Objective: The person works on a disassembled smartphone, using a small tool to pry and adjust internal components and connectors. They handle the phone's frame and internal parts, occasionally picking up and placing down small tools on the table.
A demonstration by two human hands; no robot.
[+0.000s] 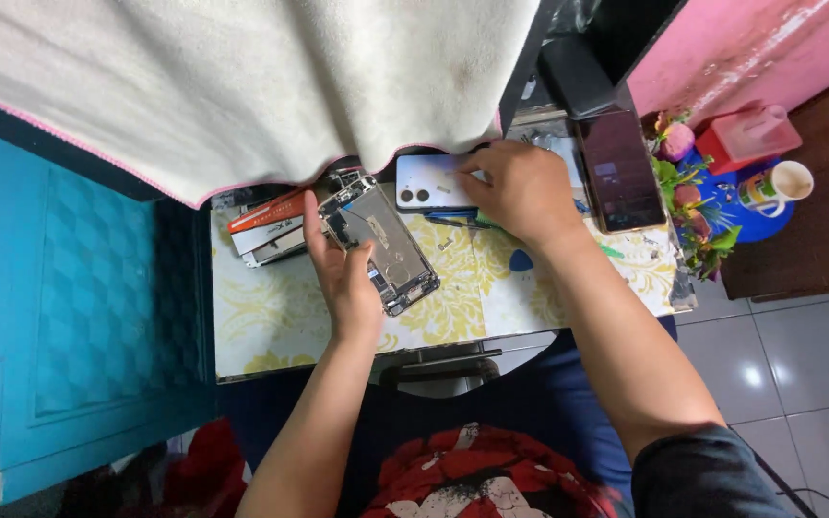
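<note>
At nine o'clock on the table (271, 326) we see a stack of flat boxes (266, 228). Just right of it, our left hand (343, 273) grasps the opened phone (383, 247) by its long edges, thumb and fingers pinching the frame. We judge it light, stiff and fragile, its exposed insides best left untouched. At twelve o'clock lies the pale back cover (429, 182), thin and likely slippery; our right hand (520, 192) rests curled over its right end, though whether it grips anything we cannot tell. At two o'clock lies a dark phone (619, 171), with a mug (779, 186) beyond it.
</note>
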